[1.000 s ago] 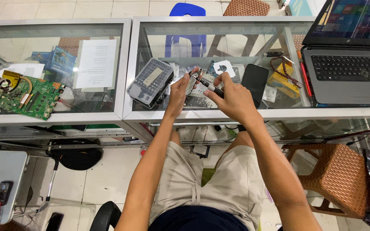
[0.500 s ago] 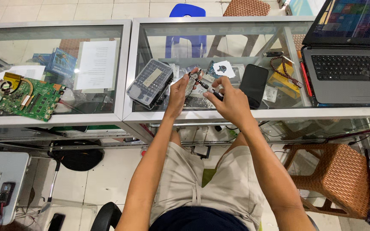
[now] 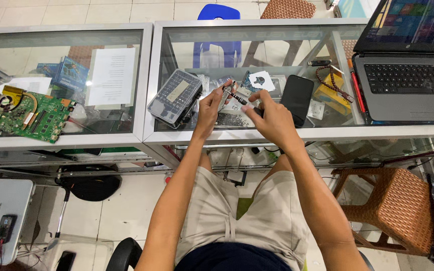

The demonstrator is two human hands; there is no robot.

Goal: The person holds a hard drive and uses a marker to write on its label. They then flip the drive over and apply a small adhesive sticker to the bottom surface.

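My left hand [image 3: 210, 108] holds a small flat silvery part [image 3: 225, 93] up over the glass counter [image 3: 257, 133]. In my right hand [image 3: 272, 116] is a thin dark screwdriver [image 3: 236, 97], its tip against that part. A clear plastic case of screwdriver bits [image 3: 175, 97] lies just left of my left hand. A black phone [image 3: 297, 99] lies face down just right of my right hand. Small parts lie on the glass under my hands, partly hidden.
An open laptop [image 3: 408, 75] sits at the right end of the counter. A green circuit board [image 3: 26, 116] rests on the left glass case, with a paper sheet [image 3: 112, 75] inside it. A wicker stool [image 3: 383, 200] stands at my right; a multimeter [image 3: 3, 228] lies on a low grey table.
My right hand has shifted slightly, bringing the screwdriver tip closer onto the part in my left hand. Everything on the counter stays where it was.
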